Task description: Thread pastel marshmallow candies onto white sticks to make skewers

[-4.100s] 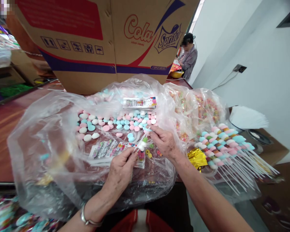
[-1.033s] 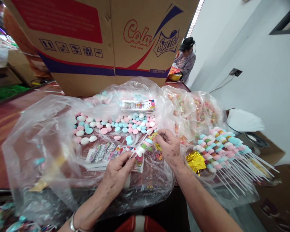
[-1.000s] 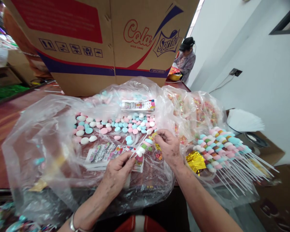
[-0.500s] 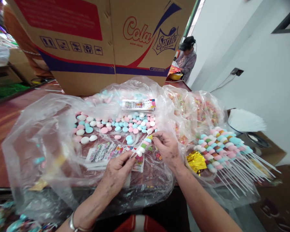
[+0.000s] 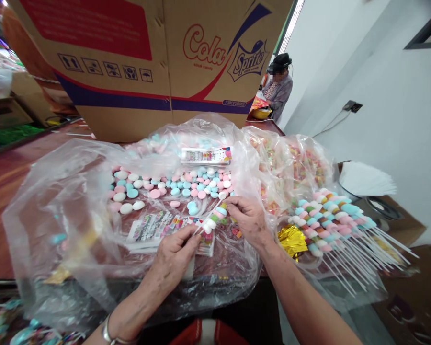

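Observation:
My left hand (image 5: 179,251) is closed around thin white sticks that point up and right. Candies are threaded on them in white, green, pink and blue, forming a candy skewer (image 5: 214,220). At its upper end, my right hand (image 5: 249,220) pinches a small yellow-green candy piece (image 5: 224,206); whether the piece is on a stick cannot be made out. Beneath the left fingers lie printed labels (image 5: 153,229). Beyond them, pink, blue and white round candies (image 5: 187,186) spread over a clear plastic bag (image 5: 75,167). A few small ring candies (image 5: 236,232) sit below my right fingers.
Finished-looking candy skewers (image 5: 330,218) are piled at the right beside gold tinsel (image 5: 292,240). Behind them stands a bag of colourful candies (image 5: 294,160). A large cardboard box (image 5: 122,103) blocks the far side. Another label stack (image 5: 206,155) rests on the candies. A person (image 5: 280,88) sits farther back.
My right hand has shifted very slightly, and the yellow-green piece sits a little differently at the skewer's upper end. My left hand holds its place.

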